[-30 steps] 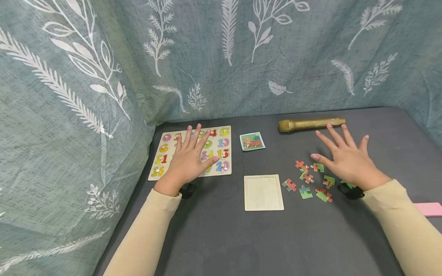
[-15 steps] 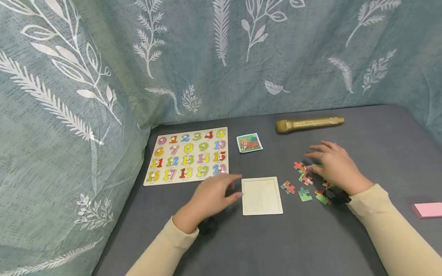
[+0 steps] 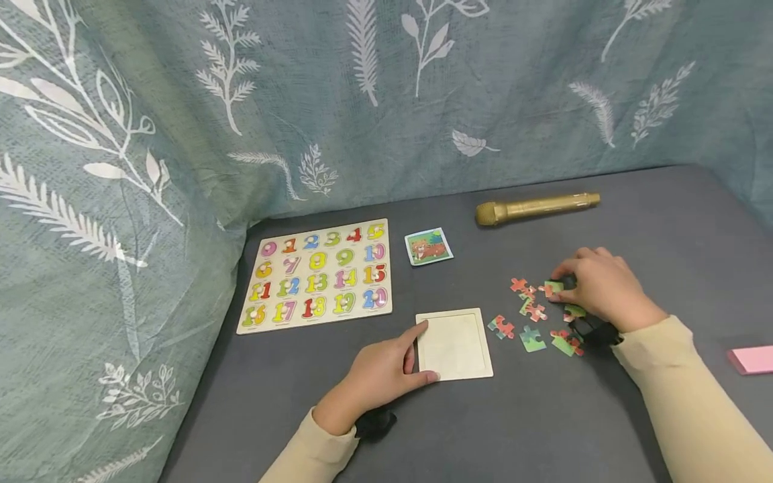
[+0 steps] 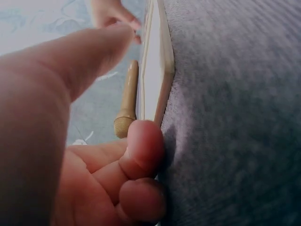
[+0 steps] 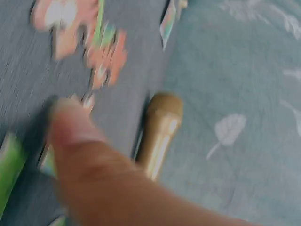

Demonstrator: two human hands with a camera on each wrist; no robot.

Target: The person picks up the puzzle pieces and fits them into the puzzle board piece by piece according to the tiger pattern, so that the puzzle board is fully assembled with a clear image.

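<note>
My left hand (image 3: 383, 372) rests at the left side of a square wooden puzzle tray (image 3: 455, 345), index finger straight at its upper left and thumb at the lower left corner. In the left wrist view the other fingers curl beside the tray's edge. My right hand (image 3: 604, 288) pinches a green-and-red jigsaw piece (image 3: 552, 288) between thumb and index finger, over the right part of a scatter of pieces. Loose pieces such as a red one (image 3: 502, 327) and a green one (image 3: 532, 339) lie between the tray and this hand.
A wooden number board (image 3: 317, 275) lies at the left, with a small picture card (image 3: 428, 247) beside it. Behind the pieces is a gold microphone (image 3: 537, 208). A pink block (image 3: 751, 360) sits at the right edge. A patterned curtain (image 3: 362, 100) hangs behind the table.
Both hands, spread flat over the number board and beside the microphone a second ago, have come down: the left to the tray, the right to the jigsaw pieces. The head view has shifted slightly.
</note>
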